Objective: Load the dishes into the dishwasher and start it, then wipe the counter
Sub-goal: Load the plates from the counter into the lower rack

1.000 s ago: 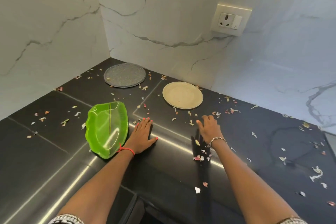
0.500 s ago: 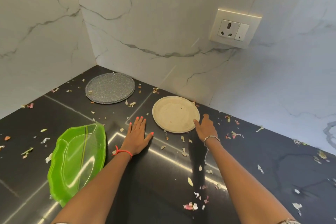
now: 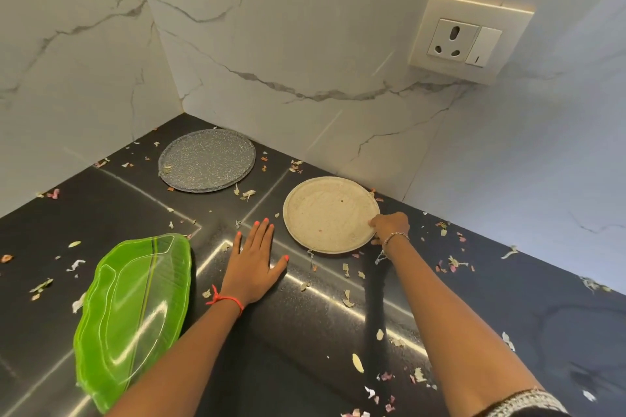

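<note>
Head view looks down into a corner where white marble-look walls [image 3: 305, 44] meet a black counter [image 3: 101, 213], its surface crossed by shiny seams and littered all over with small pale and pink scraps [image 3: 450, 262]. On the right-hand wall sits a cream socket plate with a switch [image 3: 469, 41].

Largest of the dishes is the green leaf-shaped plate [image 3: 135, 311], lying flat near the front left, just beside the person's left forearm. Further back, close to the corner, a speckled grey round plate [image 3: 207, 159] lies flat on the counter. To its right, near the wall, is a cream round plate [image 3: 330, 213] with a few dark and reddish specks on it.

The left hand [image 3: 255, 264] rests palm down on the counter between the green plate and the cream one, touching neither; its fingers are stretched out and slightly spread, thumb out to the side, nails painted coral, a red thread at the wrist. The right hand [image 3: 389, 227], with a thin bracelet on the wrist, is at the cream plate's right edge, fingers curled and pinched onto the rim. I cannot tell whether the plate is raised off the counter at all.
</note>
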Demonstrator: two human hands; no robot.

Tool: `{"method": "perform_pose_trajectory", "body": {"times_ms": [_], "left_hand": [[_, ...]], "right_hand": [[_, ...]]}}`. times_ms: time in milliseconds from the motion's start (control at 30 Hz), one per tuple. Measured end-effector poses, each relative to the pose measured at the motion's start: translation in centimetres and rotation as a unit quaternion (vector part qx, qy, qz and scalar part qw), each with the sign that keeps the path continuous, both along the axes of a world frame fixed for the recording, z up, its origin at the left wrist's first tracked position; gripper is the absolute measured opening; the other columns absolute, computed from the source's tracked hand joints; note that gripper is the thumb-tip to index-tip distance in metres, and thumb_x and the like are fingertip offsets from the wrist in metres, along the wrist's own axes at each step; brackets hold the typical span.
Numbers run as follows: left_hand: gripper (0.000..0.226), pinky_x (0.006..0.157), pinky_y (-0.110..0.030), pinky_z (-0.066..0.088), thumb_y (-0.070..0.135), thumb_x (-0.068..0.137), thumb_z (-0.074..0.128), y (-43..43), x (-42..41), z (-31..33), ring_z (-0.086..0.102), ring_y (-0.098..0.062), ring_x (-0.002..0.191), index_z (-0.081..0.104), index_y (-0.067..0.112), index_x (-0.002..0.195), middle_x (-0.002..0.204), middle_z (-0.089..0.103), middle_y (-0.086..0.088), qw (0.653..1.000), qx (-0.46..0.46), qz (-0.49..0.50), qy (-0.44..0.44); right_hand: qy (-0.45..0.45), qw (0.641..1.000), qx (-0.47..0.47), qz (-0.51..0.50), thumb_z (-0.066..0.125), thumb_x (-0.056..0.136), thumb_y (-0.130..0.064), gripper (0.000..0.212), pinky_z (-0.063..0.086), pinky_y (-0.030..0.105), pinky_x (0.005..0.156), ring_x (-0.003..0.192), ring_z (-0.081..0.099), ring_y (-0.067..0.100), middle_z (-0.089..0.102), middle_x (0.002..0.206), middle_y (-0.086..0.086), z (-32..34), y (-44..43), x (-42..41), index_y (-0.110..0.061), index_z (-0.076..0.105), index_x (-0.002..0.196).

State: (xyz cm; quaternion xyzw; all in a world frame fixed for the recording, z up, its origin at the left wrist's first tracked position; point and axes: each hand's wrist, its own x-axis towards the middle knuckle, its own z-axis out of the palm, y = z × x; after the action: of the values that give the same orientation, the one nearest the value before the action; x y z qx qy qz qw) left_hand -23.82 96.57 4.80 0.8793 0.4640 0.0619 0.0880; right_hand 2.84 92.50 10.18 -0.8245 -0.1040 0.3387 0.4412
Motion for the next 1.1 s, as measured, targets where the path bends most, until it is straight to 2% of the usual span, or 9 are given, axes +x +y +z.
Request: {"method": "perform_pose_trajectory", "body": {"times_ms": [100, 233, 333, 467, 567, 633, 733, 867, 1100], "left_hand": [[0.092, 0.114, -0.037, -0.010, 0.068, 0.076, -0.001, 0.0, 0.1, 0.0, -0.007, -0.012, 0.144, 0.008, 0.014, 0.151, 0.158, 0.000, 0.000, 1.000, 0.001, 0.001, 0.007], [0.094, 0.114, -0.038, -0.009, 0.068, 0.074, -0.005, -0.2, 0.2, 0.2, -0.007, -0.014, 0.145, 0.005, 0.014, 0.151, 0.158, -0.001, 0.000, 1.000, 0.002, 0.000, 0.021], [0.097, 0.115, -0.040, -0.009, 0.066, 0.070, -0.012, -0.4, 0.3, 0.6, -0.009, -0.015, 0.145, 0.000, 0.013, 0.150, 0.158, -0.006, -0.001, 0.999, 0.001, -0.003, 0.053], [0.097, 0.111, -0.041, -0.017, 0.065, 0.069, -0.018, -0.5, 0.5, 1.4, -0.011, -0.018, 0.145, -0.005, 0.012, 0.150, 0.158, -0.010, -0.004, 0.992, 0.007, -0.006, 0.123], [0.074, 0.113, -0.044, -0.014, 0.059, 0.094, 0.007, -0.6, 0.6, 2.7, -0.010, -0.017, 0.145, -0.002, 0.013, 0.150, 0.158, -0.006, -0.003, 0.989, -0.016, -0.013, 0.149], [0.065, 0.115, -0.042, -0.008, 0.048, 0.100, 0.021, -1.2, 0.4, 3.4, -0.006, -0.015, 0.146, 0.002, 0.013, 0.151, 0.159, 0.000, -0.002, 0.990, -0.026, -0.026, 0.137], [0.061, 0.117, -0.039, -0.002, 0.041, 0.101, 0.026, -2.9, 0.1, 3.7, -0.002, -0.015, 0.146, 0.006, 0.011, 0.150, 0.159, 0.004, -0.002, 0.995, -0.027, -0.026, 0.097], [0.062, 0.118, -0.038, 0.000, 0.039, 0.100, 0.030, -5.6, 0.0, 4.0, -0.002, -0.016, 0.146, 0.008, 0.009, 0.150, 0.158, 0.005, -0.003, 0.997, -0.023, -0.017, 0.067], [0.063, 0.117, -0.036, -0.001, 0.039, 0.100, 0.032, -11.3, 0.1, 4.5, -0.001, -0.017, 0.146, 0.008, 0.008, 0.150, 0.158, 0.005, -0.004, 0.999, -0.004, -0.022, 0.044]], "right_hand": [[0.093, 0.993, 0.062, -0.034, 0.054, 0.079, 0.007, 0.029, 0.055, 0.047, 0.071, 0.096, 0.056, 0.036, 0.055, 0.110, 0.016, 0.2, -0.4, -0.3, 0.006, 0.052, 0.108], [0.187, 0.970, 0.134, -0.081, 0.047, 0.089, -0.002, 0.033, 0.048, 0.054, 0.087, 0.103, 0.053, 0.036, 0.051, 0.116, 0.018, 0.3, -1.6, -1.7, 0.002, 0.046, 0.121], [0.211, 0.960, 0.165, -0.081, 0.059, 0.089, -0.009, 0.039, 0.051, 0.052, 0.080, 0.110, 0.056, 0.039, 0.055, 0.119, 0.021, 0.6, -2.9, -2.6, 0.005, 0.046, 0.124], [0.231, 0.953, 0.185, -0.068, 0.072, 0.077, -0.003, 0.049, 0.053, 0.050, 0.074, 0.107, 0.059, 0.037, 0.059, 0.118, 0.021, 1.6, -5.1, -2.6, 0.003, 0.052, 0.121], [0.230, 0.951, 0.194, -0.073, 0.073, 0.076, -0.003, 0.049, 0.053, 0.051, 0.077, 0.107, 0.059, 0.037, 0.060, 0.119, 0.020, 2.2, -7.1, -1.8, 0.002, 0.053, 0.121], [0.224, 0.950, 0.201, -0.078, 0.073, 0.076, -0.005, 0.048, 0.053, 0.052, 0.079, 0.107, 0.058, 0.036, 0.059, 0.119, 0.020, 2.4, -8.4, -1.1, 0.001, 0.053, 0.119], [0.220, 0.947, 0.220, -0.077, 0.073, 0.077, -0.007, 0.042, 0.054, 0.049, 0.074, 0.106, 0.058, 0.035, 0.060, 0.119, 0.019, 2.8, -10.5, 0.0, -0.001, 0.055, 0.114], [0.213, 0.945, 0.235, -0.077, 0.073, 0.077, -0.005, 0.046, 0.052, 0.053, 0.082, 0.108, 0.058, 0.036, 0.060, 0.119, 0.018, 3.0, -13.3, 1.1, 0.000, 0.055, 0.119], [0.212, 0.944, 0.239, -0.083, 0.071, 0.077, -0.002, 0.044, 0.052, 0.051, 0.081, 0.109, 0.057, 0.036, 0.060, 0.114, 0.016, 2.8, -19.6, 1.2, -0.001, 0.054, 0.118]]}}
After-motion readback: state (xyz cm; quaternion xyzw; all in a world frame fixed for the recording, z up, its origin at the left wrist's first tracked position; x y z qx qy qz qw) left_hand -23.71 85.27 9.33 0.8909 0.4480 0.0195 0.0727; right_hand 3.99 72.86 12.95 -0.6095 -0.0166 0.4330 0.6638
